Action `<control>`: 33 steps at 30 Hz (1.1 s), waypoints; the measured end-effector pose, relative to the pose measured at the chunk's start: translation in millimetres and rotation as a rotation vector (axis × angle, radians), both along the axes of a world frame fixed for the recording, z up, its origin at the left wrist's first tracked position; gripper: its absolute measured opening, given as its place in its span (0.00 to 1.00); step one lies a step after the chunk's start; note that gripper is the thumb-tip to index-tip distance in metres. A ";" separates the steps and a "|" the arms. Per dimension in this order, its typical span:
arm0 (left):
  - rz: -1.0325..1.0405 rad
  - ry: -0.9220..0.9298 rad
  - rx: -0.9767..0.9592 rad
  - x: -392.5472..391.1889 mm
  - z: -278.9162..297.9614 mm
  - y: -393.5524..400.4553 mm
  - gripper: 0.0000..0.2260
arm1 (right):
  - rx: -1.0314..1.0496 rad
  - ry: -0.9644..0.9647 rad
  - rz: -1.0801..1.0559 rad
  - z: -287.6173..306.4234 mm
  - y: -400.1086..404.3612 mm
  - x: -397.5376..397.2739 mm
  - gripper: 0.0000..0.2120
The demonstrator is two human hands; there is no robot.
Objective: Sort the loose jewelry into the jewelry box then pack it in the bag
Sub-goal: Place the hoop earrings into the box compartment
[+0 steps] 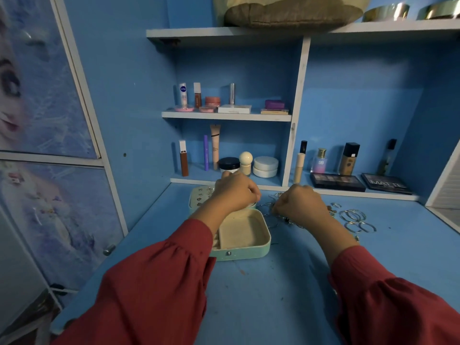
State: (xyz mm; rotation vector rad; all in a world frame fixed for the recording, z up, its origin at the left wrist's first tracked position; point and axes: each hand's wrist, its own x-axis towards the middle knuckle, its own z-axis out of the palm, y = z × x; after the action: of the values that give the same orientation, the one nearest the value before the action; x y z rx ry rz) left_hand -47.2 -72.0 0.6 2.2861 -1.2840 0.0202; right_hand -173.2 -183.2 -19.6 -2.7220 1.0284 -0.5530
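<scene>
At frame centre, the open jewelry box (245,236) holds earrings in its lid; bangles (354,217) remain on the tabletop (286,282). Left hand (236,191) and right hand (300,204): fingers curled; contents indiscernible. No bag identifiable.

The tall white tube with a blue round badge (183,94) on the upper shelf says "NIVEA". The little clear bottle with pink and blue liquid (320,161) says "SB". The flat black makeup box (386,187) on the right says "MATTE".
</scene>
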 end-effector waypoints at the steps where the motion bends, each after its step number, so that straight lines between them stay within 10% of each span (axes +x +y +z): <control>1: -0.002 -0.031 0.035 -2.6 -2.0 -5.2 0.06 | -0.049 0.029 0.004 -0.6 1.7 0.4 0.09; 33: -0.004 -0.252 0.367 -8.5 -8.1 -42.1 0.09 | -0.148 -0.069 0.119 -9.3 -11.5 -13.0 0.08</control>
State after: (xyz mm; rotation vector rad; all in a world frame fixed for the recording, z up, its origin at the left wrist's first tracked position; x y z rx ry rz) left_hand -55.7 -114.1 -7.5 2.6590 -1.5233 0.0791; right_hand -186.2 -194.7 -29.0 -2.8453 0.8342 -0.7240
